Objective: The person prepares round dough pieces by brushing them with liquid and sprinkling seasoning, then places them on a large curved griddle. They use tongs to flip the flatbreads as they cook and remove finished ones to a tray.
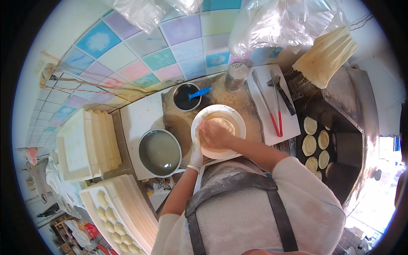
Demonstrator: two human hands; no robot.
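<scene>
Below me, a white round dish [241, 127] has small dark specks on its rim. A pale round [227, 123], seemingly dough, shows over its middle. My right hand [217, 133], bare and blurred, lies across this round, hiding much of it. My left hand [196, 154] wears a thin whitish glove and meets the dish's left side. Its fingers reach up beside the right hand, partly hidden, so its grip is unclear. Left of the dish stands a metal pot [160, 153] of cloudy liquid. Behind it, a smaller metal pot [187, 97] holds dark liquid and a blue-handled tool [199, 93].
A metal shaker [236, 77] stands at the back. Red-handled tongs [273, 118] and a black-handled tool [284, 95] lie to the right. Beyond, an oven [349, 153] contains several flat rounds [309, 145]. Stacked trays [127, 204] at lower left hold dough balls [110, 215].
</scene>
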